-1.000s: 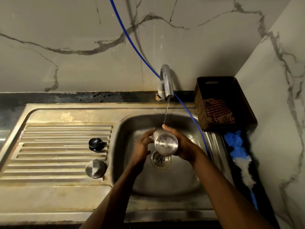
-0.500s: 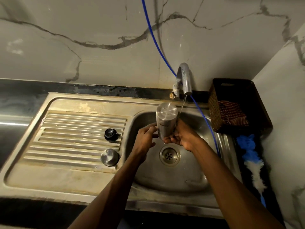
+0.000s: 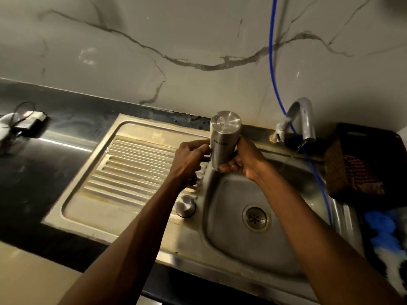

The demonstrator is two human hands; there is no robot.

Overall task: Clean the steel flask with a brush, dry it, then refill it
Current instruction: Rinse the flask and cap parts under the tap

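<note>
Steel flask held base-up in both hands, centre frame, over the edge btwn drainboard and basin.

Near to far: steel cap (image 3: 185, 206) on the sink (image 3: 141, 219) drainboard, lower centre; drain (image 3: 255, 218) in basin, lower right. Left hand (image 3: 191, 153) w/ fingers curled on steel flask (image 3: 222, 140) side; right hand (image 3: 241, 159) wrapped round its lower end. Tap (image 3: 302, 119) at upper right runs a thin stream; blue hose (image 3: 274, 62) hangs down the marble wall. Basket (image 3: 365, 164) at right edge; dark tabletop (image 3: 55, 133) at left.
</note>
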